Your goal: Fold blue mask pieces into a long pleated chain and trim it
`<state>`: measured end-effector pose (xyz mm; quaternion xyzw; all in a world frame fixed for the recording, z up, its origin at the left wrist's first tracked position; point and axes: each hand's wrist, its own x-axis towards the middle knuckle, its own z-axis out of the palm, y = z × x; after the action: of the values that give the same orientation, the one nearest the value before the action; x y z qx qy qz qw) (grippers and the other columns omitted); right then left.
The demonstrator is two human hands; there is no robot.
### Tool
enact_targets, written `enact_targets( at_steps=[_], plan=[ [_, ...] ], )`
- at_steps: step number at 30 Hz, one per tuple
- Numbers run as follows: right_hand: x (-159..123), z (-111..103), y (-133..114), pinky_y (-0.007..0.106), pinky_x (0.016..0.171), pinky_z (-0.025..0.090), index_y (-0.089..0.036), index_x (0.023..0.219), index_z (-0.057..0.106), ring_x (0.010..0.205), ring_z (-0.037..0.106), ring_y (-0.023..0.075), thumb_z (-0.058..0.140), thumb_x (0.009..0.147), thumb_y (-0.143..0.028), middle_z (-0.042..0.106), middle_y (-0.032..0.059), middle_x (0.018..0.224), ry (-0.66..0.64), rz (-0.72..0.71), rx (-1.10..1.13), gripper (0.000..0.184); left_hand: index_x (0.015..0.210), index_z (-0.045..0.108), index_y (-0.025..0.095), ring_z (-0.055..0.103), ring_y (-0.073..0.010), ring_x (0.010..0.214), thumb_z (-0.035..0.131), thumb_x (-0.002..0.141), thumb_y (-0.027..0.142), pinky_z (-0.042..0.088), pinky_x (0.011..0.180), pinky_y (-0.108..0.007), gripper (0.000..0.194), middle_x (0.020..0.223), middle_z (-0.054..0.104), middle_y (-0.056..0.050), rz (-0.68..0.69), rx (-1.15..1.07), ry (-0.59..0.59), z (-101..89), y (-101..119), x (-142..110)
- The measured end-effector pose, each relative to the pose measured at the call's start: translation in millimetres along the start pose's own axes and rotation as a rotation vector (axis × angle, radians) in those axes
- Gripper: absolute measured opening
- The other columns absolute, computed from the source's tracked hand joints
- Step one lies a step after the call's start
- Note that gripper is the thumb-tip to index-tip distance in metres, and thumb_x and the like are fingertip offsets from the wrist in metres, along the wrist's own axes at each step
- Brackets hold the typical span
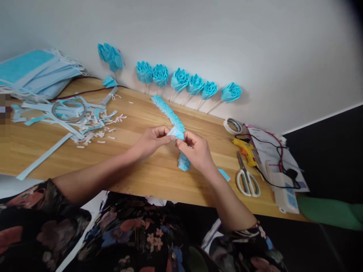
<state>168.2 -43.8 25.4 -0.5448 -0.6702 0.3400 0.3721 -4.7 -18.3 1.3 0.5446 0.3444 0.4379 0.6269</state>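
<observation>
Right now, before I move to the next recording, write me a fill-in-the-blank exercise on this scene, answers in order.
The left hand and right hand pinch a folded piece coloured ____.
The body of the glue gun is ____.
The scissors have ____ handles.
The flowers on sticks lean against the ____.

Missing words: blue; yellow; white; wall.

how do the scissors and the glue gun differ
The scissors have white handle loops and grey metal blades, while the glue gun has a mostly yellow body. The glue gun has a black cord; the scissors have none. The scissors lie nearer the person than the glue gun. Both rest on the wooden table.
</observation>
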Motion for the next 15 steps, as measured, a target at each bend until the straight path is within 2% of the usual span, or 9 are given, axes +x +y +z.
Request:
enact_targets(
  at_steps=[4,8,12,15],
  plan=[
    [12.3,-0.4,8.0,0.025,0.054,0.035,-0.021,0.065,0.050,0.057,0.046,0.0110,0.061,0.077,-0.033,0.054,-0.0029,0.060,-0.056,0.009,0.045,0.020,0.066,0.057,0.017,0.046,-0.0102,0.066,0.071,0.072,0.036,0.036,0.067,-0.027,0.025,0.066,0.053,0.003,-0.024,-0.029,0.037,-3.1,-2.8,3.4],
    [12.0,3.3,24.8,0.026,0.059,0.043,-0.021,0.067,0.055,0.061,0.055,0.0121,0.062,0.078,-0.034,0.062,-0.0014,0.065,-0.089,0.054,0.202,0.018,0.066,0.058,0.017,0.047,-0.0106,0.065,0.072,0.070,0.037,0.036,0.066,-0.027,0.025,0.066,0.055,0.002,-0.061,0.011,0.051,-6.0,-7.8,6.5],
    [6.7,0.2,32.9,0.030,0.070,0.052,-0.021,0.085,0.068,0.072,0.065,0.0143,0.060,0.082,-0.035,0.072,0.0025,0.081,-0.146,0.070,0.337,0.017,0.065,0.058,0.018,0.046,-0.0108,0.062,0.071,0.070,0.036,0.037,0.064,-0.027,0.024,0.064,0.055,0.002,-0.059,0.035,0.081,-8.0,-10.2,8.6],
    [5.1,-3.4,31.7,0.030,0.071,0.054,-0.021,0.090,0.070,0.074,0.066,0.0144,0.061,0.085,-0.038,0.073,0.0032,0.083,-0.141,0.060,0.347,0.020,0.063,0.057,0.018,0.046,-0.0109,0.062,0.070,0.071,0.037,0.037,0.063,-0.027,0.025,0.062,0.054,0.002,-0.054,0.071,0.081,-7.5,-10.6,8.5]
  ],
)
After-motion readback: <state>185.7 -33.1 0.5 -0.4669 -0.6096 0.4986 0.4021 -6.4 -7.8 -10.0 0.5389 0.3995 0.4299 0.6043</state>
